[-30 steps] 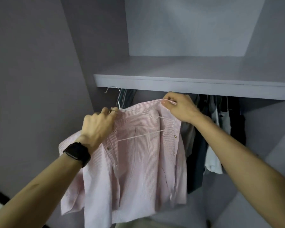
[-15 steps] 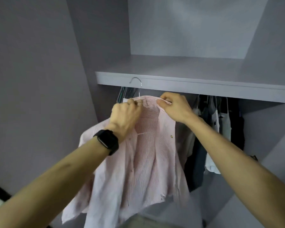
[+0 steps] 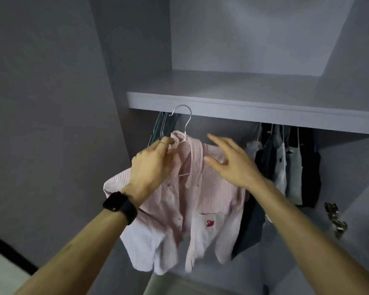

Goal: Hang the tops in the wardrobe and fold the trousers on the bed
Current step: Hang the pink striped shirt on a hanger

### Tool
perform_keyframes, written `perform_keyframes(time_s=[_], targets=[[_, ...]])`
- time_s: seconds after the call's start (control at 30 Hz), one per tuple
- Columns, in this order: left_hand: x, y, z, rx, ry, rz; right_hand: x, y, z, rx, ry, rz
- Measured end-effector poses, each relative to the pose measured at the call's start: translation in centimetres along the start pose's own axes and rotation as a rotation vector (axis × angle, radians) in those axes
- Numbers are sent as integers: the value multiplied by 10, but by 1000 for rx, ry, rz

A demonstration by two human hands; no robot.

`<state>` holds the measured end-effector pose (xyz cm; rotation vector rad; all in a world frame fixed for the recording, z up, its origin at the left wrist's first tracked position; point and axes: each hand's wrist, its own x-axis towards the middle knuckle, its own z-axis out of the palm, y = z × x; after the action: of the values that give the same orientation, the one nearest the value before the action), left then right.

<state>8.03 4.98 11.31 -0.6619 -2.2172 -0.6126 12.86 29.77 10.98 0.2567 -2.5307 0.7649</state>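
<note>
Left grip (image 3: 156,160) pinches the collar of the pink striped shirt (image 3: 207,201) right where the hanger (image 3: 182,118) neck comes out, fingers curled on cloth and, it seems, the wire. Right grip (image 3: 230,160) is released, fingers spread, hovering at the shirt's shoulder; can't tell if it touches. The shirt sits on the hanger, front open, hem hanging free, held up in front of the wardrobe and not hung yet. The hook shows against the front edge of the shelf (image 3: 264,112), and the rail under it is hidden. Risks, as a judgement: the whole weight hangs from one collar pinch, so a slack pinch lets hanger and shirt drop. With the rail unseen, the hook may knock the shelf lip or miss and catch nothing. The open shirt can slide off one hanger arm if it tilts, since the right grip steadies nothing. Empty hangers (image 3: 162,128) sit just beside the hook and could tangle. Dark clothes (image 3: 285,167) hang close on the right and may snag the sleeve.
</note>
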Motion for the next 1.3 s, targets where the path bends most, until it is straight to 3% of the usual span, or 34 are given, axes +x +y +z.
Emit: perform_keyframes(time_s=[0.07, 0.23, 0.33, 0.47, 0.53, 0.6, 0.63, 0.77, 0.9, 1.17, 1.3], targets=[[-3, -6, 0, -101, -58, -87, 17, 1, 3, -165, -177, -47], [-11, -19, -10, -111, -91, -30, 33, -4, 16, -318, -318, -193], [-7, -22, -20, -100, -170, -77, 31, -6, 34, -229, -309, -231], [8, -19, -46, -324, -80, -199, 36, 2, 34, -198, -181, -155], [15, -19, -58, -474, -322, -239, 41, 3, 31, -225, -125, -175], [15, -21, -62, -464, -604, -241, 46, -1, 28, -249, -53, -233], [14, -23, -62, -395, -612, -238, 48, -3, 25, -264, -37, -252], [25, -23, -60, -105, -270, -162, 55, -9, 13, -304, -65, -274], [46, -9, -42, -112, -443, -101, 54, -17, 12, -343, -133, -302], [46, 11, -13, -146, -331, -128, 30, -14, 5, -274, -106, -238], [42, 27, -5, -133, -325, -13, 22, -13, 8, -282, -26, -271]])
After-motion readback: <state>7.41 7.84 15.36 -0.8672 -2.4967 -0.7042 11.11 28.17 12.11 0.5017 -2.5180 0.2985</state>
